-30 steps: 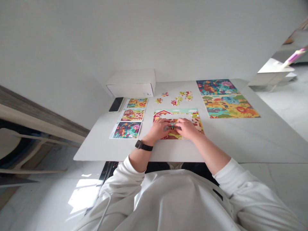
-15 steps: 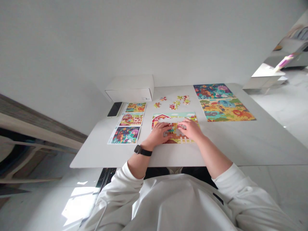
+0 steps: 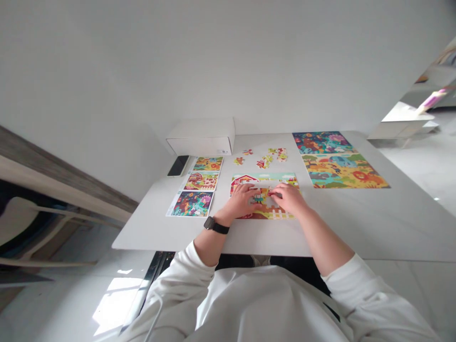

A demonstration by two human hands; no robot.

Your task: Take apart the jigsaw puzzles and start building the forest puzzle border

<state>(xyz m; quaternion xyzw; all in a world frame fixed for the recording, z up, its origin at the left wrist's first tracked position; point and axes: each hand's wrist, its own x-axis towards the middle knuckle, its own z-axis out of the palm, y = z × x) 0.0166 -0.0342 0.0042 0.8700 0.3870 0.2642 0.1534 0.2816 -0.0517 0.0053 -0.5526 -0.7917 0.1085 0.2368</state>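
Observation:
A farm jigsaw puzzle (image 3: 281, 214), partly put together with gaps in its middle, lies on the table before me. My left hand (image 3: 241, 202) rests on the left part of it, fingers apart and holding nothing. Over the puzzle's right half, my right hand (image 3: 288, 197) is closed in a pinch on a small puzzle piece (image 3: 272, 194), mostly hidden by the fingers. Beyond the puzzle's top edge lie several loose puzzle pieces (image 3: 265, 162), some touching one another.
To the left are picture cards (image 3: 192, 203), with a phone (image 3: 178, 166) beside them. Against the wall stands a white box (image 3: 199, 142). Two finished-looking puzzles, a dark one (image 3: 322, 142) and a yellow one (image 3: 344, 170), lie at the right on the white table (image 3: 384, 218).
My right hand has shifted slightly over the puzzle and its fingers are drawn closer in a pinch. The left hand stays on the puzzle. The whole view has moved a little.

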